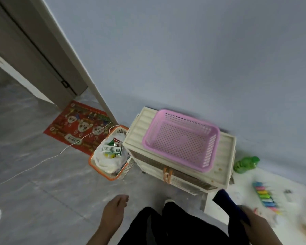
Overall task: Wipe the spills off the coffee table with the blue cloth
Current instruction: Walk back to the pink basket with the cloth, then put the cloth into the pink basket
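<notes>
Head view: the dark blue cloth [229, 205] is gripped in the right hand [258, 225], its long axis running up and leftward from the fingers; the fabric looks soft and thick. The white surface [240, 190], smooth and smeared, lies just beyond and right of that hand, which is judged the nearer. The left hand [114, 211] hangs loosely curled and holds nothing. A perforated pink basket [181, 138] sits on a ribbed cream cabinet [141, 128].

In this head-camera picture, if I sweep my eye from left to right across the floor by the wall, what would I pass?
Red patterned doormat → orange-rimmed basket lined with a white bag of rubbish → cream plastic drawer cabinet with a pink perforated basket on top → green plastic bottle → row of coloured chalk sticks.
</notes>
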`<state>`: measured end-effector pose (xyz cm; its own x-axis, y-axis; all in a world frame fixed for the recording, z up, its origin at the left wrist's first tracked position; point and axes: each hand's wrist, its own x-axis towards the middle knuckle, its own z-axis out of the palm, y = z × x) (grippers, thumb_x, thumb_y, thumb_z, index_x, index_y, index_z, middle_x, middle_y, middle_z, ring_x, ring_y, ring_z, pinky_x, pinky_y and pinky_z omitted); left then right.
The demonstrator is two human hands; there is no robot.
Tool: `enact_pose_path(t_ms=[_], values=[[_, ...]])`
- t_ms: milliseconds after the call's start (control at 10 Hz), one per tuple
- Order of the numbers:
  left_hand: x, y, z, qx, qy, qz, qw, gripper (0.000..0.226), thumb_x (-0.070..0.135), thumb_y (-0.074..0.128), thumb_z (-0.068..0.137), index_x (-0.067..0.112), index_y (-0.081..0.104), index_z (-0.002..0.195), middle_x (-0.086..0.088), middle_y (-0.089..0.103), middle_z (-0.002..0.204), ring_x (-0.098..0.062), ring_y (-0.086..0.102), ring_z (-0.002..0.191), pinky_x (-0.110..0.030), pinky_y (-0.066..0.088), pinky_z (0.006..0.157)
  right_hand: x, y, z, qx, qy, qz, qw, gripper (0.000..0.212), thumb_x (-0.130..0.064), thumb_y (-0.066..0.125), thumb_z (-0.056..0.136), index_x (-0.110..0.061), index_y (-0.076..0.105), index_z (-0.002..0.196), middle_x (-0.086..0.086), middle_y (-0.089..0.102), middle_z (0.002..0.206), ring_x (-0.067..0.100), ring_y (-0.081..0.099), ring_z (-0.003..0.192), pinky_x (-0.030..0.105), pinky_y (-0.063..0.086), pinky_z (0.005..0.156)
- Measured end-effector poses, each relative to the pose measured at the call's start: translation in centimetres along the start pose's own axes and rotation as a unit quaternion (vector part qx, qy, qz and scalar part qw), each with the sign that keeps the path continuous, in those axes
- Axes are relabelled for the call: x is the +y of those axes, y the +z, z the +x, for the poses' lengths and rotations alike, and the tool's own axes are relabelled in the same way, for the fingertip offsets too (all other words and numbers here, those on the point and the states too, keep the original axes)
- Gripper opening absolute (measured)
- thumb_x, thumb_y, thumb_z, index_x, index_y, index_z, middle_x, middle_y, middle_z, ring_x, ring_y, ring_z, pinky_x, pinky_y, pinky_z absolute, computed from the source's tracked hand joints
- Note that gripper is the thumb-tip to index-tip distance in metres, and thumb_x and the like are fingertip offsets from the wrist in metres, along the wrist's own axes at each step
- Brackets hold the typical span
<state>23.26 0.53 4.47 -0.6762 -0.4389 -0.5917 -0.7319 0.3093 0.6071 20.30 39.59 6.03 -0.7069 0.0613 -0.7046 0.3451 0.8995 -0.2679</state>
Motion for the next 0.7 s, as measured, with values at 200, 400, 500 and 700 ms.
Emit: enact_pose_path(t_ms=[200, 400, 500, 700], values=[[9.7, -1.1, 7.8, -0.048, 0.166, 0.109, 0.979, 0.023, 0.019, 0.045, 0.096, 0.019, 0.059, 0.079, -0.002, 0.061, 0.078, -0.023, 0.058, 0.081, -0.031, 0.038, 0.07, -9.3, -4.7, -2.1, 0.101, -0.017, 0.119, 0.988, 0.029, -0.006, 0.054, 0.089, -0.019, 0.059, 0.115, -0.001, 0.062, 0.077, 0.021, 0.06, 0.074, 0.023, 0.041, 0.064], [16.0, 0.0, 14.8, -0.089, 0.316, 0.217, 0.919, 0.03, 0.013, 0.047, 0.094, 0.006, 0.054, 0.123, -0.01, 0.057, 0.122, -0.023, 0.054, 0.113, -0.029, 0.04, 0.091, -14.7, -7.1, -2.7, 0.184, 0.038, 0.202, 0.961, 0.033, -0.001, 0.058, 0.085, -0.023, 0.061, 0.109, 0.002, 0.068, 0.084, 0.02, 0.06, 0.077, 0.028, 0.04, 0.064], [18.1, 1.1, 17.3, -0.101, 0.378, 0.253, 0.885, 0.035, 0.01, 0.048, 0.093, 0.005, 0.048, 0.127, -0.011, 0.053, 0.127, -0.022, 0.048, 0.118, -0.026, 0.037, 0.094, -16.8, -8.7, -2.9, 0.245, 0.053, 0.234, 0.939, 0.032, 0.001, 0.059, 0.084, -0.02, 0.062, 0.107, -0.005, 0.065, 0.079, 0.013, 0.057, 0.073, 0.023, 0.039, 0.061], [19.1, 3.6, 19.9, -0.127, 0.353, 0.225, 0.899, 0.044, 0.005, 0.04, 0.093, 0.012, 0.041, 0.137, -0.006, 0.048, 0.137, -0.02, 0.047, 0.125, -0.037, 0.044, 0.101, -19.1, -10.1, 1.2, 0.323, 0.078, 0.263, 0.906, 0.029, -0.003, 0.055, 0.087, -0.02, 0.061, 0.111, -0.009, 0.058, 0.069, 0.003, 0.052, 0.065, 0.02, 0.036, 0.054]])
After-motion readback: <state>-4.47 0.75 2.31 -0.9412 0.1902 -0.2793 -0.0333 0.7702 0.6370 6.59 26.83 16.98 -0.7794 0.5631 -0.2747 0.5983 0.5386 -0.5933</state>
